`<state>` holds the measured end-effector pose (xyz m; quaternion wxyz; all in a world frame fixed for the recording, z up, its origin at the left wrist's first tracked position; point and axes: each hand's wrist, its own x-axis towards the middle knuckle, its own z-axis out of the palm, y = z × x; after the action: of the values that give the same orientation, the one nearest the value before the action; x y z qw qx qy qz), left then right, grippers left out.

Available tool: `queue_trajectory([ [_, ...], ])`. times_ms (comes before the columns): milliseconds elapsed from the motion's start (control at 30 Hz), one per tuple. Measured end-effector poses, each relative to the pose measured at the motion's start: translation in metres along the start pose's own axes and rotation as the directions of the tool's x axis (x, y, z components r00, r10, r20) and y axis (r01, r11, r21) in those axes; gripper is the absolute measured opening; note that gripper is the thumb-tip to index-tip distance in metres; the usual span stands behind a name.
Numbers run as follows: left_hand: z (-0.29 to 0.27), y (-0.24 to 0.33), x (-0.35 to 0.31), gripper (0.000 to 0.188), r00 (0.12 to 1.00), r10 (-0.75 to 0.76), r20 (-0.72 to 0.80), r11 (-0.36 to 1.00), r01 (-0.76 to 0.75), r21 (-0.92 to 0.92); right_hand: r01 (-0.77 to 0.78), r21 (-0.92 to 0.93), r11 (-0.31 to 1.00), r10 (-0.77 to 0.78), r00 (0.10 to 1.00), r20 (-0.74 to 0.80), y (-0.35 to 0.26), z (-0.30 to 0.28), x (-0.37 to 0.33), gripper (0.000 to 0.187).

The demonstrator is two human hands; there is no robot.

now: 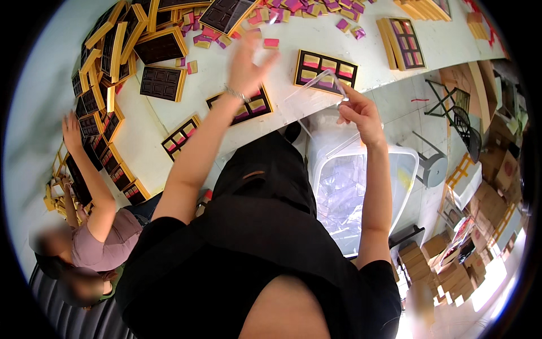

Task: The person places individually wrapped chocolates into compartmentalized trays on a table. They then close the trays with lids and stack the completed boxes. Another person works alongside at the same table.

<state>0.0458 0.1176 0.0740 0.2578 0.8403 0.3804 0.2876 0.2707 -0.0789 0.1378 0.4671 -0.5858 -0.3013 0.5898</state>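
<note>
My right hand (361,113) pinches a clear plastic cover (333,76) by its edge. The cover overlaps a gold-edged box (302,59) whose dark compartments hold pink, gold and purple wrapped pieces. Blurred by motion, my left hand (248,62) is over the table with its thumb and fingers apart, and nothing shows in it. Beneath that wrist lies another filled box (259,107), partly hidden. A third filled box (179,137) sits left of my forearm. Loose wrapped pieces (209,37) and a box with a bare dark tray (161,83) lie beyond.
Stacked gold-edged boxes (113,51) line the table's (141,116) left side. Filled boxes (403,42) stand at the right. A plastic bin (409,169) of clear covers stands beside me, near a stool (435,169). A co-worker's hand (71,133) touches the left stacks.
</note>
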Motion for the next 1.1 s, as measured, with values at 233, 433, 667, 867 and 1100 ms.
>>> queue_trajectory([
  [233,0.013,0.062,-0.022,0.047,0.643,-0.176,0.746,0.056,0.763,-0.644,0.196,-0.972,0.126,-0.262,0.952,0.158,-0.021,0.042,0.022,0.107],
  [433,0.078,0.011,-0.023,0.048,0.847,-0.499,0.184,0.697,0.519,-0.495,0.234,-0.964,-0.124,-0.224,0.940,0.257,0.024,-0.019,0.086,0.116],
  [667,0.094,0.017,-0.005,0.034,0.797,-0.522,0.303,0.657,0.602,-0.453,0.353,-0.911,-0.214,-0.137,0.912,0.386,0.035,-0.020,0.123,0.112],
  [867,0.102,0.013,-0.003,0.036,0.808,-0.524,0.269,0.703,0.589,-0.400,0.325,-0.937,-0.130,-0.104,0.935,0.338,0.031,-0.017,0.122,0.109],
  [1100,0.103,0.017,-0.001,0.033,0.792,-0.573,0.209,0.660,0.597,-0.456,0.315,-0.946,-0.082,-0.271,0.906,0.325,0.045,-0.015,0.116,0.105],
])
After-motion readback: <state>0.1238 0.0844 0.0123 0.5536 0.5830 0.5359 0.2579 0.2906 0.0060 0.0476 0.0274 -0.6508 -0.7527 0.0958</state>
